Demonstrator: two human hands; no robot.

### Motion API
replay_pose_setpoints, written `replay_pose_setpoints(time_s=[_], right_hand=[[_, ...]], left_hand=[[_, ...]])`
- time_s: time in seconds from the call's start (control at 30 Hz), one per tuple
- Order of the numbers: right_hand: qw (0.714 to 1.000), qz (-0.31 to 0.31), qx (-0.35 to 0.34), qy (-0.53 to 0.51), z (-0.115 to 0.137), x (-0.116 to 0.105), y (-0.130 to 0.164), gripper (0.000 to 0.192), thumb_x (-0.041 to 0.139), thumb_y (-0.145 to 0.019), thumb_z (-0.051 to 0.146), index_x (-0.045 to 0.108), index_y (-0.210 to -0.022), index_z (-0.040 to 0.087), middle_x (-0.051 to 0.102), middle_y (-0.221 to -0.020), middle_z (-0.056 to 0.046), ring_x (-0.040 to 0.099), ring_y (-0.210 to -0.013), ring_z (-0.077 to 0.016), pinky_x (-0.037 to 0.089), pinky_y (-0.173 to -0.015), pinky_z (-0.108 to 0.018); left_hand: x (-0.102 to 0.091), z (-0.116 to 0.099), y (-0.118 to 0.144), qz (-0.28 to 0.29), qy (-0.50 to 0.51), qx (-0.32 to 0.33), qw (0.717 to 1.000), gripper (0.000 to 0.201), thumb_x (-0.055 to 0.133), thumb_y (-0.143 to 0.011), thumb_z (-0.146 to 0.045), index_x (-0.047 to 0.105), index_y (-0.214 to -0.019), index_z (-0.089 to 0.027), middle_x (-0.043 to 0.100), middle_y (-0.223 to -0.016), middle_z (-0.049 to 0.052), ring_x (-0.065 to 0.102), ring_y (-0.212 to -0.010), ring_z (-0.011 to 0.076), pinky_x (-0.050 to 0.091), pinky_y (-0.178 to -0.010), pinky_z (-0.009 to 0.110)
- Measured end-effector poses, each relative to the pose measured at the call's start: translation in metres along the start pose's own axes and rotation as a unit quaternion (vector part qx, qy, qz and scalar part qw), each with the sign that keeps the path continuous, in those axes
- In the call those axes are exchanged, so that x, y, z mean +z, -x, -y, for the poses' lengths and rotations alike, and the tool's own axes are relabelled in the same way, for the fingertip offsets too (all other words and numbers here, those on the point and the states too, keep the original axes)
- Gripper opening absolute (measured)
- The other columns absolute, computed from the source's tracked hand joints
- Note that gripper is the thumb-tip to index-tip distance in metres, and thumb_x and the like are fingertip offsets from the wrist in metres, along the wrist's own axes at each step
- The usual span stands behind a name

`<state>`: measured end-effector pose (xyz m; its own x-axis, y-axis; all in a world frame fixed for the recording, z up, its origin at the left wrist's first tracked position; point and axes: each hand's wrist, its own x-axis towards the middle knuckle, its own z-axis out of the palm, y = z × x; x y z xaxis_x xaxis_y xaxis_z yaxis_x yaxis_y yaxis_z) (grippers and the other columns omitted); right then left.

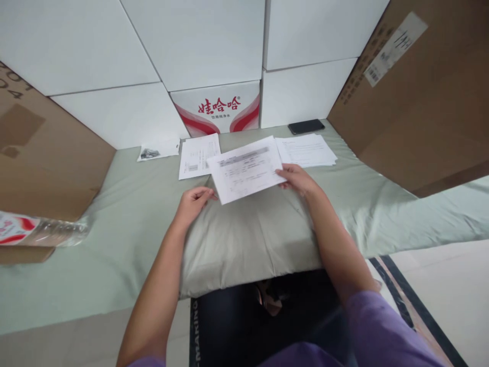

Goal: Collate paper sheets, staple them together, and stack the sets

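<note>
Printed sheet [246, 172]: held at both side edges, tilted a little, just above the green cushion and overlapping the paper behind it.
Green cushion [248, 234]: pale padded cover spread across the surface (creased near the front edge).
Cardboard box [424, 97]: leaning at the right, label near its top.
Paper stack [307, 149]: right of the held sheet, flat on the cloth.
Single paper [195, 155]: left, partly under the held sheet.
Right hand [300, 179]: fingers pinching the sheet's right edge.
Left hand [193, 200]: fingertips gripping the sheet's lower left corner.
Black phone [306, 126]: beyond the stack, by the white boxes.
</note>
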<state>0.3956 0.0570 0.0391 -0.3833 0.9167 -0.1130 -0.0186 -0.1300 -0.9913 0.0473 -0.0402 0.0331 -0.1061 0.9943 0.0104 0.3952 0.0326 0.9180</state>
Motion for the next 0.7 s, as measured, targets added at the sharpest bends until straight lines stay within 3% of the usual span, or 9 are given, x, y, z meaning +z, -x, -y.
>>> replay_pose_setpoints(time_s=[0.13,0.23,0.33,0.5,0.6,0.7], right_hand=[[0.971,-0.219,-0.088,-0.044,0.003,-0.05,-0.005,0.031,0.075,-0.075,0.042,0.056,-0.082,0.02,0.042,-0.058,0.005,0.031,-0.043,-0.0057,0.02,-0.039,-0.021],[0.948,-0.305,-0.095,0.003,0.0,-0.091,-0.002,0.032,0.072,-0.077,0.045,0.049,-0.076,0.022,0.034,-0.057,0.006,0.026,-0.044,-0.0071,0.017,-0.04,-0.023],[0.932,-0.347,-0.089,0.048,-0.005,-0.115,0.001,0.033,0.069,-0.077,0.049,0.05,-0.074,0.022,0.035,-0.058,0.005,0.026,-0.047,-0.0088,0.017,-0.041,-0.025],[0.901,-0.417,-0.085,0.084,-0.004,-0.127,-0.005,0.025,0.06,-0.084,0.043,0.05,-0.075,0.021,0.042,-0.06,0.001,0.033,-0.05,-0.0117,0.026,-0.046,-0.027],[0.898,-0.409,-0.087,0.138,0.004,-0.145,-0.013,0.021,0.059,-0.085,0.037,0.053,-0.073,0.021,0.045,-0.062,0.0,0.038,-0.054,-0.0138,0.032,-0.05,-0.029],[0.894,-0.378,-0.133,0.2,0.01,-0.169,-0.02,0.026,0.062,-0.085,0.039,0.053,-0.069,0.021,0.045,-0.064,0.0,0.039,-0.059,-0.014,0.035,-0.056,-0.03]], left_hand=[[0.003,0.009,-0.005,0.015,-0.014,-0.004,1.0,0.04,0.065,-0.082,-0.055,0.073,-0.081,-0.015,0.069,-0.071,0.005,0.038,-0.049,0.0096,0.028,-0.048,0.026],[0.004,0.014,-0.008,0.013,-0.038,-0.004,0.999,0.041,0.065,-0.082,-0.055,0.073,-0.078,-0.016,0.065,-0.064,0.002,0.037,-0.05,0.0099,0.026,-0.05,0.025],[0.004,0.014,-0.01,0.012,-0.06,0.002,0.998,0.039,0.064,-0.083,-0.054,0.071,-0.073,-0.017,0.065,-0.063,0.002,0.044,-0.055,0.0117,0.031,-0.054,0.025],[0.005,0.014,-0.01,0.019,-0.096,0.014,0.995,0.04,0.061,-0.084,-0.054,0.069,-0.069,-0.018,0.065,-0.064,0.002,0.047,-0.057,0.0129,0.034,-0.058,0.026],[0.006,0.017,-0.01,0.03,-0.115,0.021,0.993,0.041,0.059,-0.086,-0.054,0.068,-0.069,-0.018,0.062,-0.061,0.001,0.043,-0.055,0.0124,0.031,-0.056,0.026],[0.006,0.019,-0.011,0.032,-0.109,0.024,0.993,0.04,0.059,-0.087,-0.052,0.067,-0.068,-0.018,0.063,-0.063,0.002,0.046,-0.058,0.0131,0.033,-0.058,0.026]])
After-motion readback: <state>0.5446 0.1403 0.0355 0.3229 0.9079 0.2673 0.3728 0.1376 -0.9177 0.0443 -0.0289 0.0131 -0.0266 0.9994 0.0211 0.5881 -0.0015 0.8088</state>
